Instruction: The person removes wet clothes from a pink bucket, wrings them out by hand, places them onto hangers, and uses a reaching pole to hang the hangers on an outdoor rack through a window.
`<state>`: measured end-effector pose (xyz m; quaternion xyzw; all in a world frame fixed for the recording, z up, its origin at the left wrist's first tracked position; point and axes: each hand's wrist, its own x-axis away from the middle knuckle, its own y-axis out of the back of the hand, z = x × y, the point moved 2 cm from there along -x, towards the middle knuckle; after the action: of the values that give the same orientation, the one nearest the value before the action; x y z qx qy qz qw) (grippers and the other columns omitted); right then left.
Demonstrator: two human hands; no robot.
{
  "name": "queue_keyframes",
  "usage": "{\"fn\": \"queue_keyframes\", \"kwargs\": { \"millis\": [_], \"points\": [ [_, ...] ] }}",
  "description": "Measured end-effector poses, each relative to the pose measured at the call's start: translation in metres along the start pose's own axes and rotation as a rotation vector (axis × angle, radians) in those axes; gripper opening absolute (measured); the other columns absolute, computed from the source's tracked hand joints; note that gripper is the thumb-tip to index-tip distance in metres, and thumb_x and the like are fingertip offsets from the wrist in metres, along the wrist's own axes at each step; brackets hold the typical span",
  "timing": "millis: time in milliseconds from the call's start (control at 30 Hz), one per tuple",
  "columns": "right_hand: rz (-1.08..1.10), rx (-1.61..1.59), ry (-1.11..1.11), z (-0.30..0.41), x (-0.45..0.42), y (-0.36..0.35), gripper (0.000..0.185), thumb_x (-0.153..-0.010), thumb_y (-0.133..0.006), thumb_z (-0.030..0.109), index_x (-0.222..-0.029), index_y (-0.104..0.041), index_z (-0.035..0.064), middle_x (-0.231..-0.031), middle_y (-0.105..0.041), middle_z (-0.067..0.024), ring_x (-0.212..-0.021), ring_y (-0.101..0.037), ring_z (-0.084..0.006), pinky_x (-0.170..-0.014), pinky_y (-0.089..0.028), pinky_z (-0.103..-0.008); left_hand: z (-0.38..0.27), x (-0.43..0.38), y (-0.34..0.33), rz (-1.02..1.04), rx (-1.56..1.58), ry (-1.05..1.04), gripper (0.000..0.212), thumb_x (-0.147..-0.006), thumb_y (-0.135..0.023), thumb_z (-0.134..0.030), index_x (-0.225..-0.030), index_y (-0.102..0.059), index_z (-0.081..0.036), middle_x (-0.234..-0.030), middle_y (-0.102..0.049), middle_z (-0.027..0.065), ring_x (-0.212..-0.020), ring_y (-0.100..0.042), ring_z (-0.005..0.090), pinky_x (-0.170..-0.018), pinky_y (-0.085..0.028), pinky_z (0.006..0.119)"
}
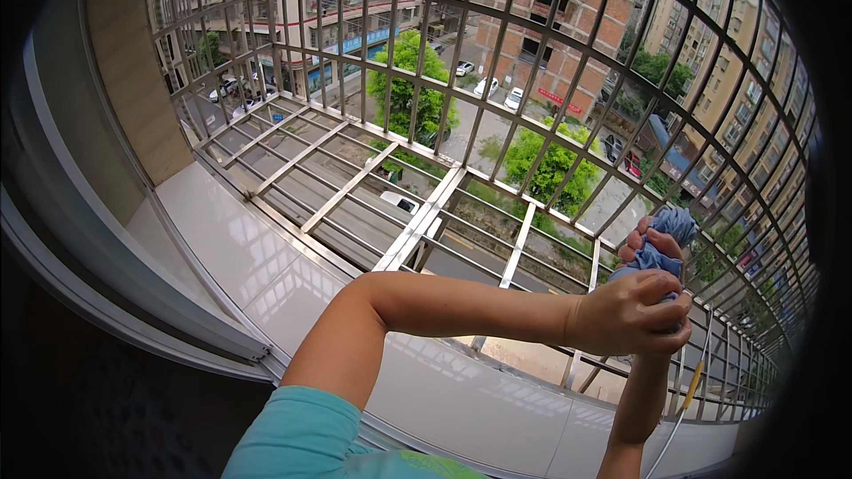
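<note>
A bunched, twisted blue cloth (673, 225) is squeezed between both of my hands, at the right, over the window ledge and the bars. My left hand (642, 316) is closed in a fist around its lower part, the arm reaching across from a teal sleeve. Just above and behind it, my right hand (655, 245) grips the upper part, fingers curled over the folds. The cloth's bulk bulges out past the right fingers. Most of the part inside the left fist is hidden.
A metal security cage (399, 146) of bars surrounds the window outside. Below me runs a pale tiled ledge (466, 399), with a sliding window frame (219, 319) on the left. A thin rod with a yellow section (693, 386) leans near my right forearm. Street, trees and buildings lie beyond.
</note>
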<state>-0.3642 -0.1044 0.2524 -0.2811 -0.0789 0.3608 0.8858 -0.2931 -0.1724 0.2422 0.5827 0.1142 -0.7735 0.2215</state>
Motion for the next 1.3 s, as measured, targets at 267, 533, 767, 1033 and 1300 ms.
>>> {"fn": "queue_keyframes", "kwargs": {
  "millis": [267,533,767,1033,1300],
  "points": [
    [-0.044,1.152,-0.082,0.007,-0.078,-0.008,0.029,-0.055,-0.063,0.01,-0.08,-0.052,-0.0009,-0.067,-0.052,-0.0044,-0.058,-0.047,-0.0114,-0.055,-0.041,-0.0237,0.044,0.03,0.001,0.47,-0.149,-0.409,0.012,-0.064,-0.052,-0.018,-0.06,-0.051,-0.007,-0.073,-0.047,0.008,-0.068,-0.047,0.0229,-0.062,-0.042,0.033],
    [-0.018,1.646,0.196,-0.046,-0.119,0.02,0.028,-0.055,-0.063,0.014,-0.074,-0.055,-0.0055,-0.071,-0.056,-0.0231,-0.07,-0.055,-0.0364,-0.061,-0.045,-0.0353,0.07,0.131,-0.031,0.908,-0.338,-0.364,0.016,-0.061,-0.052,-0.016,-0.061,-0.057,-0.001,-0.065,-0.051,0.0057,-0.066,-0.051,0.0214,-0.058,-0.042,0.031],
    [-0.251,1.608,0.222,-0.036,-0.117,0.062,0.028,-0.055,-0.061,0.011,-0.075,-0.054,-0.0077,-0.067,-0.058,-0.018,-0.063,-0.056,-0.0175,-0.058,-0.044,-0.0316,0.074,0.134,-0.047,0.714,-0.328,-0.465,0.012,-0.065,-0.051,-0.018,-0.06,-0.056,-0.008,-0.07,-0.049,0.0016,-0.072,-0.048,0.0192,-0.07,-0.041,0.033],
    [-0.352,1.081,0.072,0.0,-0.09,0.083,0.025,-0.055,-0.059,0.01,-0.074,-0.054,-0.005,-0.071,-0.054,-0.0076,-0.064,-0.051,-0.0154,-0.06,-0.041,-0.0268,0.061,0.095,0.0,-0.173,0.07,0.882,0.023,-0.078,-0.052,-0.023,-0.091,-0.044,-0.006,-0.093,-0.047,0.0092,-0.089,-0.047,0.0208,-0.08,-0.038,0.032],
    [-0.295,1.722,0.173,-0.007,-0.03,0.051,0.05,-0.051,-0.06,0.011,-0.096,-0.046,-0.007,-0.087,-0.052,-0.023,-0.078,-0.055,-0.032,-0.068,-0.043,-0.0348,0.062,0.168,-0.031,-0.914,1.398,1.76,0.103,-0.059,-0.048,-0.069,-0.128,0.002,-0.011,-0.132,-0.007,0.0126,-0.118,-0.021,0.0294,-0.087,-0.031,0.05]
  ]
}}
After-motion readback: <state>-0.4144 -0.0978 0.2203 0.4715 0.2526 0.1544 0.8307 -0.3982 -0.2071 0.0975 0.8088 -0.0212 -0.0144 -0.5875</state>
